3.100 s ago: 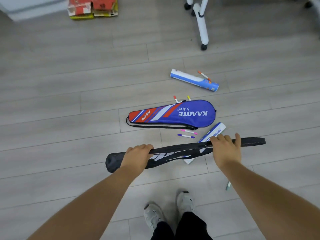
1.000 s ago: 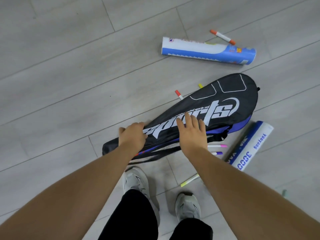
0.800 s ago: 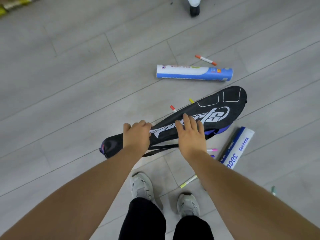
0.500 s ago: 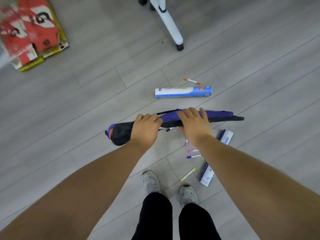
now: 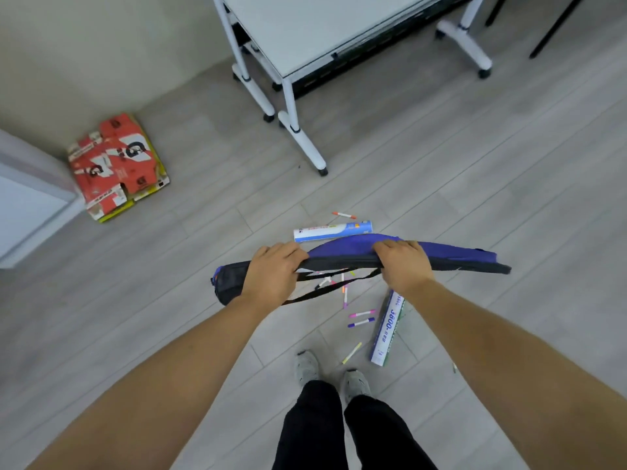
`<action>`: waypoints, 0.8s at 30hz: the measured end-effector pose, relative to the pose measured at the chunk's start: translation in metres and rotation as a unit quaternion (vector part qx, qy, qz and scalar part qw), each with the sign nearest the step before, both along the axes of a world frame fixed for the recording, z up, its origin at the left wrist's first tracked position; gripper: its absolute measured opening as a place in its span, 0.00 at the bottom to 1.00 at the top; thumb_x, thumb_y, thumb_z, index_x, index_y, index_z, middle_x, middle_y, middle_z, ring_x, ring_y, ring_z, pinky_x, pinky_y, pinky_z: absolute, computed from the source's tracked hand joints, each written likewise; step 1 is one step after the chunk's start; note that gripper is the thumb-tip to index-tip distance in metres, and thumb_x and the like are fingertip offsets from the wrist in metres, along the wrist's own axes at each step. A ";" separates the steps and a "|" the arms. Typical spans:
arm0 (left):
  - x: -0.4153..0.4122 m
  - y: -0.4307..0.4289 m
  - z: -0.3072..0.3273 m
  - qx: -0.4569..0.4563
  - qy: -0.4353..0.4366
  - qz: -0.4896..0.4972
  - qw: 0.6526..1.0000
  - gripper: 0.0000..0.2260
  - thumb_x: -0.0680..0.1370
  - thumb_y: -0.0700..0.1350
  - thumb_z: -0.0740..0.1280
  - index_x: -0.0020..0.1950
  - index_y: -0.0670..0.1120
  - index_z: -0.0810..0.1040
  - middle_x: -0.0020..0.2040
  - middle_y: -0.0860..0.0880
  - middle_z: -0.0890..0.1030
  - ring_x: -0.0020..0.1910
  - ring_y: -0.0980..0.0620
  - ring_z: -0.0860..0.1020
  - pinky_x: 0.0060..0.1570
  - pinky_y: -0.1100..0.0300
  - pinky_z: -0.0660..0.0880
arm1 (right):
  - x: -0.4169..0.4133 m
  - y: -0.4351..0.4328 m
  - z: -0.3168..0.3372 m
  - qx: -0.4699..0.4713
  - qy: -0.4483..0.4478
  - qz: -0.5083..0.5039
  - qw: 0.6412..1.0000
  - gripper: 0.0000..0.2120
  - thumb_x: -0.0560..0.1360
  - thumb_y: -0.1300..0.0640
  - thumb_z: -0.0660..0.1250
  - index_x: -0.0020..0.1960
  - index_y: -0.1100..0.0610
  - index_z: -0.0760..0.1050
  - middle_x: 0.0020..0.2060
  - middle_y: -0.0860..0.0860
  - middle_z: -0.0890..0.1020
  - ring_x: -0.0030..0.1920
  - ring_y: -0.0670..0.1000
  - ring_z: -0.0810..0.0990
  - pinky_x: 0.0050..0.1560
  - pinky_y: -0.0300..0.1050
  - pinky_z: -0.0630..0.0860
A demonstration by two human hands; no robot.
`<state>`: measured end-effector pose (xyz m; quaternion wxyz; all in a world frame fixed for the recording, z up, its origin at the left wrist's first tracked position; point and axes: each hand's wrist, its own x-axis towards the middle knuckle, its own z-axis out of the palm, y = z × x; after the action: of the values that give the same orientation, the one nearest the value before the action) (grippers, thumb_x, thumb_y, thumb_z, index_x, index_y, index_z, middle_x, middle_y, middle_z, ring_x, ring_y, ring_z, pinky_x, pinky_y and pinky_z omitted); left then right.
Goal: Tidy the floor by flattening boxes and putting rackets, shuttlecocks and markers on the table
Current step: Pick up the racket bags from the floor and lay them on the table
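Two racket bags, a black one (image 5: 468, 266) stacked with a blue one (image 5: 356, 244), hang level above the floor. My left hand (image 5: 273, 271) grips them near the handle end and my right hand (image 5: 403, 266) grips them near the middle. A black strap (image 5: 325, 290) dangles beneath. On the floor lie two shuttlecock tubes, one blue and white (image 5: 332, 230) beyond the bags, one (image 5: 388, 329) by my right foot. Several markers (image 5: 361, 322) are scattered under the bags, and an orange-capped marker (image 5: 344, 215) lies past the far tube.
A white table (image 5: 305, 32) on wheeled legs stands ahead, its near foot (image 5: 307, 145) reaching toward me. Flattened red boxes (image 5: 115, 164) lie by the wall at left, next to a white cabinet corner (image 5: 30, 205). My feet (image 5: 330, 374) stand on grey plank floor.
I laid the black bag over the blue one, gripped both and lifted them off the floor. My view has risen and now takes in the table.
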<state>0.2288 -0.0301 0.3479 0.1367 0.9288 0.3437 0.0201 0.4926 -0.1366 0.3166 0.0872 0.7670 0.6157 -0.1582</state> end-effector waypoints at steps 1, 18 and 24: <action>-0.008 0.006 0.010 -0.001 -0.007 -0.004 1.000 0.18 0.65 0.34 0.74 0.52 0.48 0.82 0.46 0.50 0.80 0.44 0.44 0.79 0.43 0.53 0.72 | 0.010 -0.006 0.011 -0.008 -0.008 -0.015 1.000 0.14 0.71 0.62 0.62 0.55 0.51 0.74 0.50 0.49 0.80 0.55 0.56 0.78 0.59 0.50 0.68; 0.088 0.132 0.149 0.021 0.146 -0.009 0.989 0.08 0.77 0.40 0.62 0.53 0.52 0.74 0.51 0.51 0.78 0.52 0.45 0.77 0.53 0.51 0.69 | 0.123 0.049 0.202 -0.030 -0.101 -0.094 0.990 0.13 0.73 0.66 0.57 0.47 0.49 0.71 0.44 0.48 0.77 0.47 0.54 0.78 0.59 0.51 0.67; 0.188 0.172 0.174 0.049 0.112 0.002 0.992 0.05 0.78 0.41 0.63 0.48 0.51 0.70 0.50 0.49 0.77 0.50 0.44 0.76 0.51 0.50 0.68 | 0.222 0.089 0.225 -0.008 -0.106 -0.107 0.988 0.12 0.73 0.65 0.57 0.45 0.48 0.68 0.41 0.48 0.73 0.42 0.54 0.74 0.57 0.51 0.65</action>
<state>0.4171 0.1423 0.5219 0.0513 0.9302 0.3573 -0.0669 0.7149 -0.0480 0.5413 0.1410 0.8403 0.5158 -0.0894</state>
